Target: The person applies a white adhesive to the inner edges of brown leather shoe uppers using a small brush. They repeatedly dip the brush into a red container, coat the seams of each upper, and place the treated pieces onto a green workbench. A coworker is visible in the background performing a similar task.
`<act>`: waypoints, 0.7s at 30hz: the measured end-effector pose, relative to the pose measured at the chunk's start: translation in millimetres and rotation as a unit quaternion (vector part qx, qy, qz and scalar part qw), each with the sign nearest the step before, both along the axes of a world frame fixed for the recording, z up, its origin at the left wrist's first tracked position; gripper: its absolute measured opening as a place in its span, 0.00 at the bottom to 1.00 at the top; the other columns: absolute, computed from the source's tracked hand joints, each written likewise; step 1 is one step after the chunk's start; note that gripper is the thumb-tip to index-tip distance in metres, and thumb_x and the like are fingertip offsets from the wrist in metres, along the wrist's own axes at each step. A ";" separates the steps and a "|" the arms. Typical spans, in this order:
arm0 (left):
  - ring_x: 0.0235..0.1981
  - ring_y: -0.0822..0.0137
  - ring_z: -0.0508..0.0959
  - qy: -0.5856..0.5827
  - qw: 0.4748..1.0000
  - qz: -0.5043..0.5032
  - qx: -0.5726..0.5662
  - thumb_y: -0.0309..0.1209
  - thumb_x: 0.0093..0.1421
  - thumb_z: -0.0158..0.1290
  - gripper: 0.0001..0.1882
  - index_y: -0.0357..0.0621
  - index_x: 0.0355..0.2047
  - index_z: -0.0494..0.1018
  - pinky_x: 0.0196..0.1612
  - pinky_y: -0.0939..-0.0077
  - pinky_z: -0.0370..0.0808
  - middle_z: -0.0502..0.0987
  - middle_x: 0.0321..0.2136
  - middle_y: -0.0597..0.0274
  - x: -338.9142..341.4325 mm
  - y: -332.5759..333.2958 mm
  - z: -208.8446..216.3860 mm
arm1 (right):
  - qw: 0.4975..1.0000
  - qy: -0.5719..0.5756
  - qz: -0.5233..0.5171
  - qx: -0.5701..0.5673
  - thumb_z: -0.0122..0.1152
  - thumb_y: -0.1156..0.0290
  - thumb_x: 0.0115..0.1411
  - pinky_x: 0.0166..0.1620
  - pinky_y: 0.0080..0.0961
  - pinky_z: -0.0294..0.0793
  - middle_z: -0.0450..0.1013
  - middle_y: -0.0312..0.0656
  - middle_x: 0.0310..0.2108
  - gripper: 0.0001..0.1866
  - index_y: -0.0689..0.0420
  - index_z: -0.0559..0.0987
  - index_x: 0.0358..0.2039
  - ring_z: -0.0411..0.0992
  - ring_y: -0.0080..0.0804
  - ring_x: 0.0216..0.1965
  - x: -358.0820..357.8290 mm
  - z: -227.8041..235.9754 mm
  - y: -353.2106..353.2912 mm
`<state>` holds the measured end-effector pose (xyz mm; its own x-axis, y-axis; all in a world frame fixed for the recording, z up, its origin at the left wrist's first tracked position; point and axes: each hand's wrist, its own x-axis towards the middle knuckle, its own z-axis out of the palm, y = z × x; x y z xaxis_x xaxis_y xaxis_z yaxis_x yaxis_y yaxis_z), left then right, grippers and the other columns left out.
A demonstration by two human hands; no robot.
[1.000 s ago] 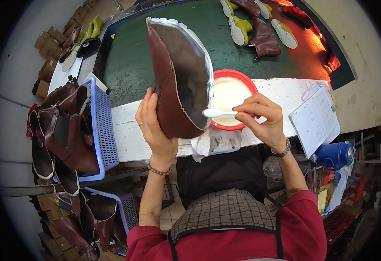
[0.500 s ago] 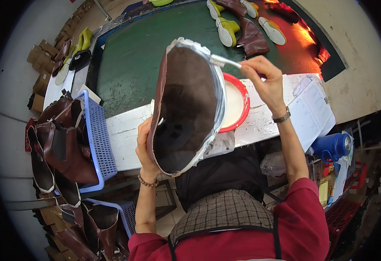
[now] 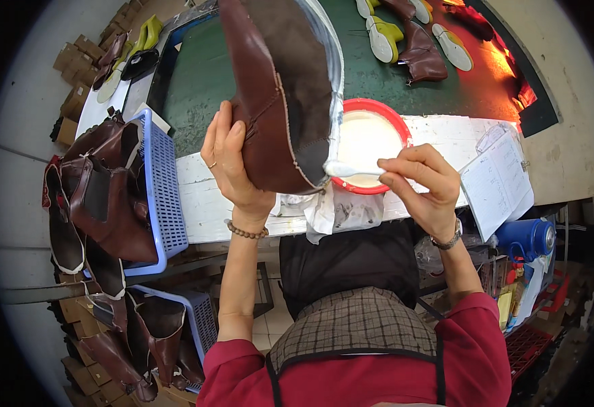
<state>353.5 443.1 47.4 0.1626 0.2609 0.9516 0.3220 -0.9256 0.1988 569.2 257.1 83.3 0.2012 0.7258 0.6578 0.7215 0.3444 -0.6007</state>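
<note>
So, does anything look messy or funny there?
A bit. The white sheet near the bowl is crumpled, has dark smudges and droops over the bench's edge. Also, the basket looks overfull: a boot hangs over its near edge.

Relative to red bowl (image 3: 371, 104): passage is open over green surface (image 3: 359, 83) just beyond; brown boot upper (image 3: 264, 95) blocks left, right hand (image 3: 431, 184) blocks near-right, notepad (image 3: 497, 180) stands farther right.
</note>
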 end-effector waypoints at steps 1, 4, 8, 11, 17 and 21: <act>0.61 0.41 0.72 0.008 1.000 0.010 0.014 0.40 0.62 0.63 0.33 0.39 0.62 0.66 0.63 0.52 0.68 0.72 0.61 0.35 1.4 3.2 -0.4 | 1.000 -0.017 0.004 -0.004 0.76 0.78 0.51 0.31 0.23 0.73 0.77 0.39 0.31 0.12 0.57 0.88 0.39 0.76 0.29 0.30 -0.3 4.3 -1.3; 0.61 0.40 0.72 0.048 0.998 0.017 0.027 0.39 0.67 0.56 0.25 0.40 0.59 0.70 0.63 0.52 0.69 0.73 0.60 0.34 1.7 5.4 -3.6 | 0.997 0.004 0.030 -0.066 0.75 0.77 0.53 0.29 0.23 0.71 0.77 0.38 0.28 0.10 0.58 0.88 0.37 0.75 0.27 0.29 -1.3 14.3 -3.8; 0.60 0.42 0.73 0.100 0.995 0.013 0.027 0.30 0.63 0.58 0.26 0.36 0.60 0.70 0.63 0.54 0.69 0.74 0.59 0.36 1.5 4.3 -2.4 | 0.978 0.100 0.075 -0.170 0.72 0.76 0.58 0.29 0.21 0.68 0.76 0.38 0.26 0.06 0.61 0.87 0.36 0.73 0.24 0.26 3.0 17.5 -1.7; 0.60 0.43 0.74 0.102 0.993 0.002 -0.063 0.24 0.58 0.61 0.29 0.37 0.61 0.71 0.63 0.56 0.70 0.75 0.58 0.39 -12.7 -1.4 7.5 | 0.976 0.141 0.046 -0.162 0.69 0.76 0.61 0.29 0.20 0.67 0.76 0.39 0.26 0.06 0.63 0.87 0.37 0.71 0.22 0.25 24.8 -3.1 5.5; 0.25 0.69 0.78 -0.052 0.854 -0.165 -0.491 0.12 0.55 0.52 0.17 0.31 0.47 0.74 0.27 0.79 0.73 0.79 0.33 0.56 -85.0 3.7 9.4 | 0.937 -0.210 -0.181 -0.213 0.73 0.65 0.55 0.31 0.28 0.73 0.77 0.34 0.27 0.07 0.54 0.87 0.30 0.77 0.32 0.28 80.0 -45.5 -0.7; 0.15 0.72 0.68 -0.085 0.727 -0.246 -0.635 0.11 0.49 0.48 0.13 0.34 0.35 0.73 0.17 0.80 0.61 0.74 0.23 0.60 -107.3 9.8 2.3 | 0.973 -0.076 -0.127 -0.178 0.73 0.70 0.55 0.32 0.24 0.74 0.78 0.37 0.29 0.05 0.56 0.87 0.32 0.77 0.29 0.30 78.7 -29.5 4.0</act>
